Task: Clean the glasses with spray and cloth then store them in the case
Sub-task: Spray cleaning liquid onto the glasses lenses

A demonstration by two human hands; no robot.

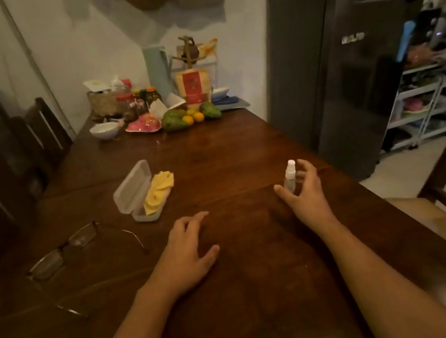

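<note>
Dark-framed glasses (pixel 61 253) lie unfolded on the brown wooden table (pixel 227 150), at the left. Behind them a clear plastic case (pixel 131 191) stands open, with a crumpled yellow cloth (pixel 159 191) lying in its lower half. A small clear spray bottle (pixel 290 176) with a white cap stands upright at the right. My right hand (pixel 306 196) curls around the bottle with fingers apart, thumb to its left; I cannot tell whether it touches. My left hand (pixel 191 251) rests flat on the table, empty, fingers spread.
At the table's far end stand jars, a basket (pixel 104 100), a white bowl (pixel 104 129), a pink plate (pixel 143 124), green and orange fruit (pixel 186 117) and a red pouch. Dark chairs (pixel 42 134) line the left side. A dark fridge (pixel 362 71) and shelves stand right.
</note>
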